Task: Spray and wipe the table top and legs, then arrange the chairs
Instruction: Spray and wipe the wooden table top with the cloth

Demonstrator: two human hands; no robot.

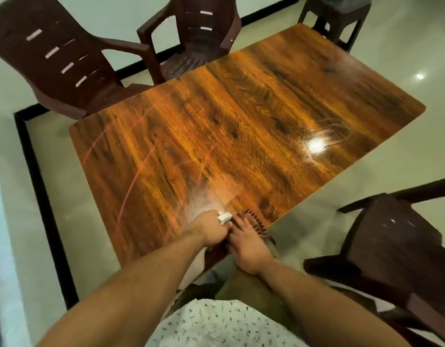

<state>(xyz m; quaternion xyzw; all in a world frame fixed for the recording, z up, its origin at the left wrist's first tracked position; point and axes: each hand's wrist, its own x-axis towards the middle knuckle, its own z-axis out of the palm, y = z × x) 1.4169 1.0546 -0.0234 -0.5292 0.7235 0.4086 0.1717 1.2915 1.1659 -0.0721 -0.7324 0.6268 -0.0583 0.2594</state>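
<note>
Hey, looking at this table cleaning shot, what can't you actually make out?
- Spray bottle: only its white nozzle shows; the left hand covers the body.
- Item under the right hand: mostly covered, only a dark ridged edge shows.
- Table legs: hidden beneath the top.
- Stool: cut off by the top edge.

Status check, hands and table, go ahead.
Left hand shut on spray bottle, mist landing on table top. Right hand beside it, over a brush-like object. Chairs not arranged.

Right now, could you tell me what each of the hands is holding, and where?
The left hand grips a spray bottle around its neck, mid-spray. The right hand rests on a dark cloth at the table edge, pressing rather than gripping.
</note>
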